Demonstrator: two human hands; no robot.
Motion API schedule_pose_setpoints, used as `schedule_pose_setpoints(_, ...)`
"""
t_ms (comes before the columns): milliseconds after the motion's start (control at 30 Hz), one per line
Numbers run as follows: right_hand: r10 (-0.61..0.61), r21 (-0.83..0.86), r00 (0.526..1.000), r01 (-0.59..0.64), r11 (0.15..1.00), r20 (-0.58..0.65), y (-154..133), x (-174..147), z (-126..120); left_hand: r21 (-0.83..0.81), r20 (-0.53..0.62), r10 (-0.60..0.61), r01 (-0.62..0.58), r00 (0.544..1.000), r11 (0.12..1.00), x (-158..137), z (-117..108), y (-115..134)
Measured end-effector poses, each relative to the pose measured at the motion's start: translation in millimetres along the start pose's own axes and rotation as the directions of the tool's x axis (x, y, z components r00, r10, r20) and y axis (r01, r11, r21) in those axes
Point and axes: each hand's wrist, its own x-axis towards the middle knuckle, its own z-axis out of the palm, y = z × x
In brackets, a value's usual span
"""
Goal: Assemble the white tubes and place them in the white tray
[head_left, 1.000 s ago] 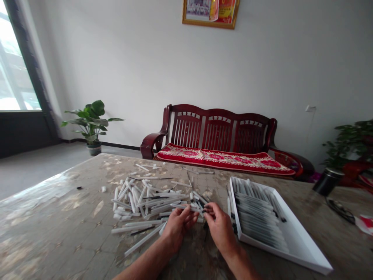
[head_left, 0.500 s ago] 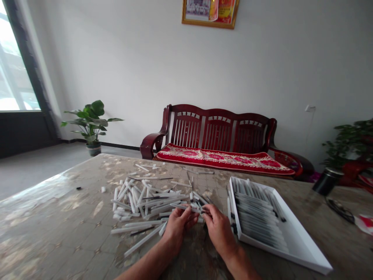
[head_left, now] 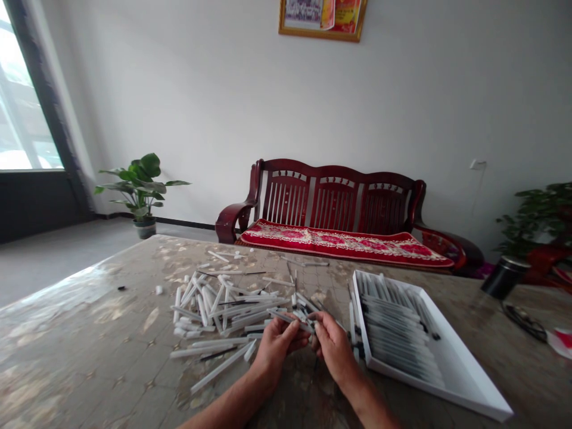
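Note:
In the head view, my left hand [head_left: 273,350] is closed round a pale pen barrel [head_left: 282,316], gripped between thumb and fingers. My right hand [head_left: 334,344] pinches at the barrel's right end; the small part between those fingertips is mostly hidden, so I cannot tell what it is. Both hands meet just above the table, close together. To their left spreads a loose pile of white pen parts [head_left: 208,304], with thin black refills among them. A shallow white box [head_left: 469,366] stands to the right, holding rows of pens [head_left: 393,333] with clear barrels and dark ends.
The patterned tabletop [head_left: 111,357] carries a small black piece [head_left: 121,288] and a white piece at left. A black cup [head_left: 504,277] and a dark cable [head_left: 525,322] lie at right. Behind stands a wooden bench [head_left: 337,205]; potted plants [head_left: 145,185] flank it.
My hands have drawn slightly closer together, the right fingers now tighter on the barrel's end. The barrel tilts down more to the right. The pile and box look unchanged.

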Motion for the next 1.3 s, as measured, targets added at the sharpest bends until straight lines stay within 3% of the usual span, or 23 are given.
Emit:
schedule_pose_setpoints(133, -0.043, -0.035, 0.999, 0.043, 0.998, -0.012, -1.9, -0.5, -3.6, -0.022, -0.042, -0.018, 0.017, 0.999, 1.0, 0.5, -1.1, 0.1)
schedule_pose_setpoints(267, -0.199, -0.285, 0.98, 0.184, 0.941, -0.023, -6.5, -0.9, -9.9, -0.039, -0.046, -0.04, 0.038, 0.998, 0.999, 1.7, -3.0, 0.1)
schedule_pose_setpoints(400, -0.276, -0.482, 0.961, 0.235, 0.844, -0.015, -7.6, 0.1, -11.0, -0.034, -0.035, -0.047, 0.046, 0.998, 0.998, 0.9, -3.0, -0.3)
schedule_pose_setpoints(600, -0.333, -0.538, 0.943, 0.283, 0.794, 0.005, -10.6, -1.1, -9.5, -0.035, -0.046, -0.048, 0.046, 0.998, 0.998, -0.5, -1.8, 1.1)
schedule_pose_setpoints(800, -0.258, -0.615, 0.966, 0.205, 0.762, 0.003, -7.8, 0.0, -10.8, -0.026, -0.033, -0.058, 0.057, 0.998, 0.998, -1.5, -1.2, -1.6)
schedule_pose_setpoints(1067, -0.288, -0.6, 0.957, 0.249, 0.761, 0.032, -15.0, -4.6, -10.2, -0.046, -0.031, -0.056, 0.055, 0.998, 0.997, -2.2, -0.7, 2.3)
schedule_pose_setpoints(1300, -0.179, -0.536, 0.983, 0.176, 0.826, 0.046, -12.5, -4.4, -11.8, -0.059, -0.046, -0.055, 0.052, 0.997, 0.997, -2.0, 0.6, 2.0)
